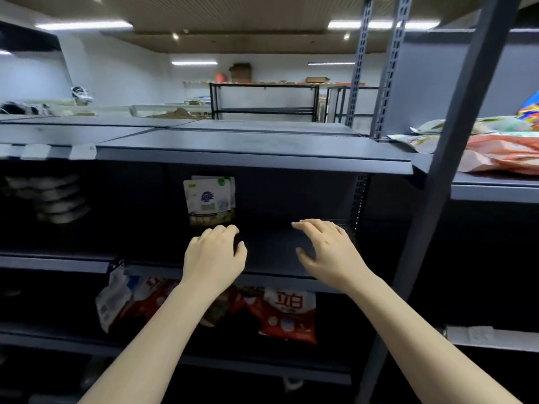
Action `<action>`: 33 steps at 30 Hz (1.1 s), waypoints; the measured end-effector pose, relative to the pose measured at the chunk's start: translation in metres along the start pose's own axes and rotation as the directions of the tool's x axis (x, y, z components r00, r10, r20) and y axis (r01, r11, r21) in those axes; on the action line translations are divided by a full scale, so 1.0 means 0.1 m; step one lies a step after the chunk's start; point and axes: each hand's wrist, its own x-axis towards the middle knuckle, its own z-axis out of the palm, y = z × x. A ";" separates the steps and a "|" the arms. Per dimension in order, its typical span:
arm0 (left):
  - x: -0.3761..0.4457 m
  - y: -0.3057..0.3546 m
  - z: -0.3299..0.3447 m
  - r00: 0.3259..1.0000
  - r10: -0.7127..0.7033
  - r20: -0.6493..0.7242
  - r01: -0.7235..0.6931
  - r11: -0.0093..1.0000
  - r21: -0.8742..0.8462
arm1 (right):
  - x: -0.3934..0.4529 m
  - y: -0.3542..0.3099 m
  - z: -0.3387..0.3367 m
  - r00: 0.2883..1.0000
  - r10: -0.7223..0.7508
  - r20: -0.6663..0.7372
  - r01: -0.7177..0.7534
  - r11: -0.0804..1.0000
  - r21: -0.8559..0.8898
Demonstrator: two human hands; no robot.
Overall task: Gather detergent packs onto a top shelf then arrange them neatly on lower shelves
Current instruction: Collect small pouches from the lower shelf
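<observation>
Hands first: both of mine reach into the middle shelf (pixel 271 252) of a dark metal rack, and neither holds anything. My left hand (pixel 214 258) hangs with the fingers curled loosely downward, thumb apart from them, just in front of and below a white-and-green detergent pack (pixel 209 199). I cannot tell whether my fingertips touch the pack's bottom edge; they look very near it. My right hand (pixel 329 252) is spread wide, palm down, fingers splayed over the bare dark shelf surface, well to the right of that pack.

The white-and-green pack stands upright toward the back of the middle shelf, with what looks like another of the same kind tucked behind it. On the shelf below, red-and-white detergent packs (pixel 287 314) stand in a loose, uneven row, some tilted, and a pale pack (pixel 112 298) at the left end leans outward; my left forearm crosses in front of part of this row.

The top shelf (pixel 248 144) above my hands is a flat dark board. To the right, past a grey upright post (pixel 455 153), an orange bag (pixel 504 154) and other colourful bags lie flat in a pile on the neighbouring shelf. At far left, blurred pale items sit stacked in shadow.
</observation>
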 end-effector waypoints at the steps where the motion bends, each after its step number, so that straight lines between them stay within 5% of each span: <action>1: 0.02 -0.09 0.02 1.000 -0.012 0.006 0.012 1.000 0.008 | 0.07 -0.02 0.06 1.000 -0.003 0.010 0.003 1.000 0.004; 19: 0.94 -1.42 0.69 0.965 -0.225 0.136 0.213 0.972 0.099 | 1.39 0.00 1.28 0.956 0.101 0.276 -0.131 0.987 0.092; 29: 1.33 -1.88 1.16 0.911 -0.325 0.254 0.396 0.862 -0.317 | 1.82 0.14 1.79 0.931 0.156 0.329 -0.202 0.973 0.110; 33: 1.60 -2.03 1.36 0.907 -0.301 0.293 0.395 0.849 -0.350 | 1.95 0.15 1.96 0.937 0.172 0.304 -0.209 0.974 0.093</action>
